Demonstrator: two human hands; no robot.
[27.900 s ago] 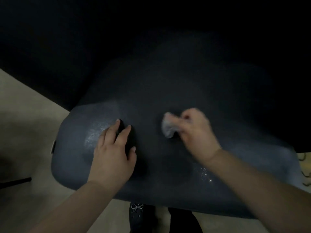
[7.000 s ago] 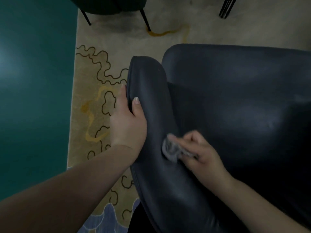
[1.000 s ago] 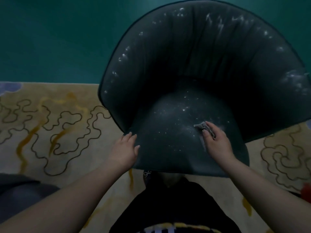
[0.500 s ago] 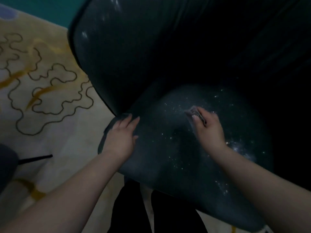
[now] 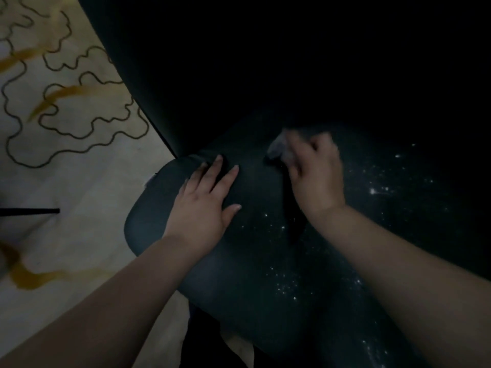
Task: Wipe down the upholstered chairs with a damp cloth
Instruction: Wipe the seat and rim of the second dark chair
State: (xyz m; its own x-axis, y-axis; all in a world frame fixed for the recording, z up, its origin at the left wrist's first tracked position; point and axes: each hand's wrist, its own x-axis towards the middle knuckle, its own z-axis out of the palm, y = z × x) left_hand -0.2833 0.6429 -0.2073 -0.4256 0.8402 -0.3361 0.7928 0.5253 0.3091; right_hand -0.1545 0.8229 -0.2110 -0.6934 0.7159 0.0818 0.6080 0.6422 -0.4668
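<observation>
At centre frame, on a dark chair seat (image 5: 255, 261), the left hand (image 5: 204, 205) presses flat with fingers spread, while the blurred right hand (image 5: 316, 176) grips a crumpled grey cloth (image 5: 279, 148).

Nothing here can be read. The dark chair seat (image 5: 255, 261) carries no lettering or brand mark that I can make out, only pale specks. A small pale tab (image 5: 150, 179) sticks out at its left edge, too blurred and small to show any print. The rug (image 5: 66, 181) bears wavy lines and orange streaks, no words.
</observation>
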